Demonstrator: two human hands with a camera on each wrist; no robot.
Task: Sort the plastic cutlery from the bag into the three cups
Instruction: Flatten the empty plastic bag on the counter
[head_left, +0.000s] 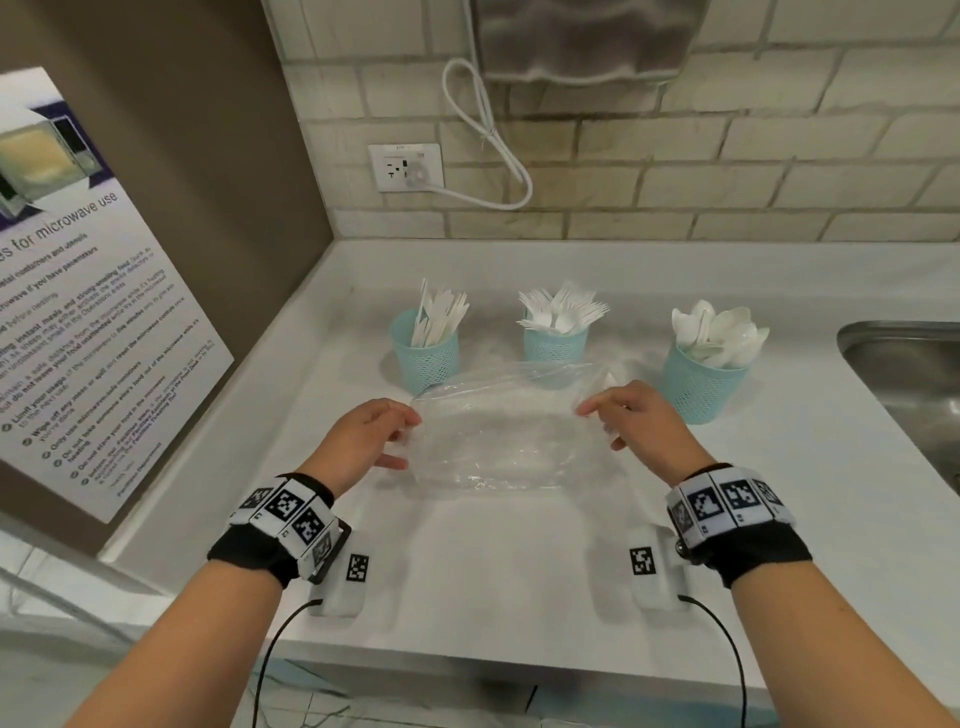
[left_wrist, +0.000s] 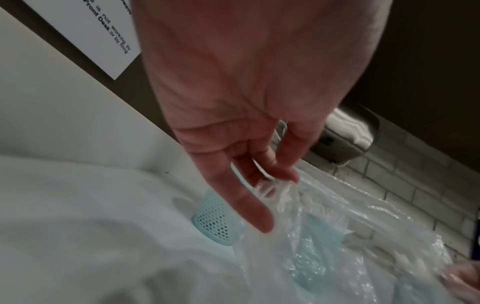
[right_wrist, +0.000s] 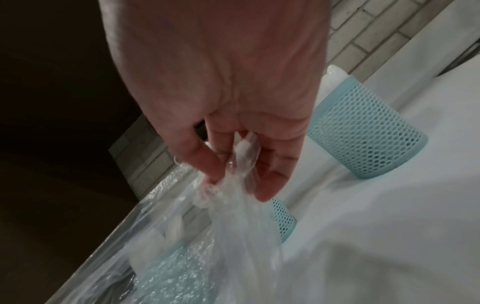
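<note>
A clear plastic bag (head_left: 493, 431) hangs stretched between both hands above the white counter (head_left: 493, 561); I see no cutlery inside it. My left hand (head_left: 363, 441) pinches its left edge (left_wrist: 272, 185), and my right hand (head_left: 639, 415) pinches the right edge (right_wrist: 241, 164). Behind the bag stand three light-blue mesh cups: the left cup (head_left: 426, 358) holds white knives, the middle cup (head_left: 555, 345) holds forks, the right cup (head_left: 698, 384) holds spoons.
A steel sink (head_left: 914, 384) lies at the right edge of the counter. A brown side wall with a microwave notice (head_left: 88, 312) closes the left. The tiled back wall carries a socket (head_left: 405, 166), a looped white cable and a metal dispenser (head_left: 582, 36).
</note>
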